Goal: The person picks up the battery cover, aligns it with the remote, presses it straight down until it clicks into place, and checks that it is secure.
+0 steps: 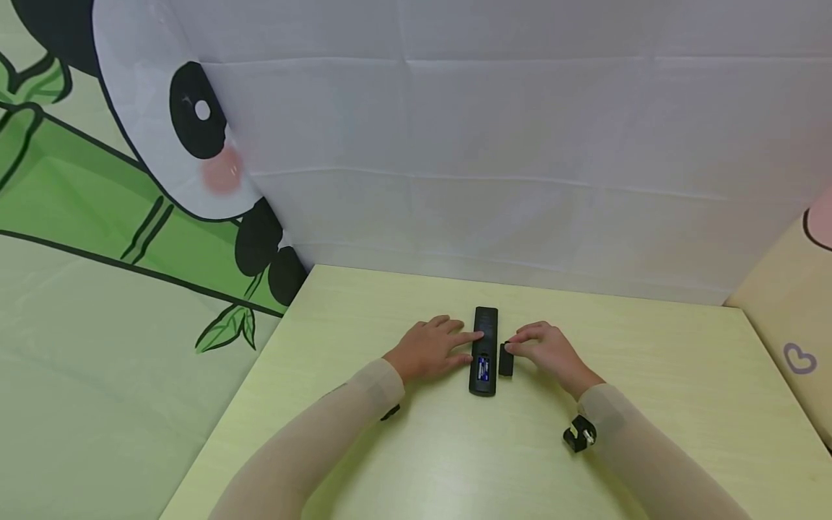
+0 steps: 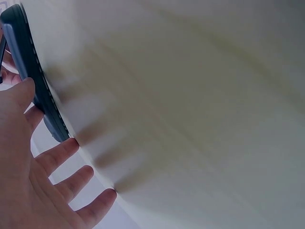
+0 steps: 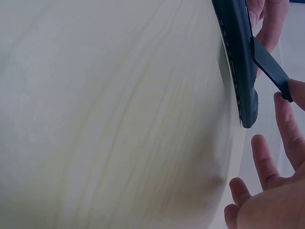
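Observation:
A black remote control (image 1: 485, 322) lies face down on the table, its battery compartment uncovered at the near end. Blue batteries (image 1: 483, 369) show inside. My left hand (image 1: 429, 350) is spread at its left side, with the index finger over the remote's back and the thumb against its edge; the other fingertips touch the table in the left wrist view. Between thumb and index finger, my right hand (image 1: 549, 352) pinches the black battery cover (image 1: 505, 363) just right of the remote. The right wrist view shows the cover (image 3: 270, 67) tilted, one end overlapping the remote's side.
Around the remote extends a pale wooden table (image 1: 585, 448). A white cloth (image 1: 487, 144) hangs behind its far edge, with a panda-printed cloth (image 1: 162, 180) at the left. A black wrist mount (image 1: 580, 434) sits on the right sleeve.

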The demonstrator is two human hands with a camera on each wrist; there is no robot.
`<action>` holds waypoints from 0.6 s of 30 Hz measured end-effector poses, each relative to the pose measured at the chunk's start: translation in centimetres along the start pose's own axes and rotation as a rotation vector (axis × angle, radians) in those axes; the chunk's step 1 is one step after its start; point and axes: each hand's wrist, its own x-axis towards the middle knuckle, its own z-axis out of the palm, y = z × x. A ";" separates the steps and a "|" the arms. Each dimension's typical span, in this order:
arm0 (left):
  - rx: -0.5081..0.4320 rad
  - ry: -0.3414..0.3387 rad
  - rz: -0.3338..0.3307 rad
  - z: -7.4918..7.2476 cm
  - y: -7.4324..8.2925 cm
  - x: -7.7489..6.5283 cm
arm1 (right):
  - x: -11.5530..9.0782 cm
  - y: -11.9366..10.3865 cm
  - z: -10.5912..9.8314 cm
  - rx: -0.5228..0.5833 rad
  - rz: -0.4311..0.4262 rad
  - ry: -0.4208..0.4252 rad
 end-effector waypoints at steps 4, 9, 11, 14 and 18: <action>0.001 -0.001 -0.002 0.2 -0.1 0.1 | 0.0 -0.1 0.1 -0.004 0.004 -0.004; 0.001 -0.007 -0.004 0.2 -0.1 0.1 | -0.1 -0.2 0.2 -0.007 0.010 -0.008; 0.001 -0.009 -0.005 0.0 -0.1 0.0 | -0.1 -0.2 0.2 -0.007 0.011 -0.008; 0.002 -0.012 -0.007 -0.1 0.0 0.0 | -0.2 -0.3 0.3 -0.001 0.010 -0.007; 0.007 -0.012 -0.003 -0.2 0.0 0.0 | -0.3 -0.6 0.3 0.008 0.004 -0.007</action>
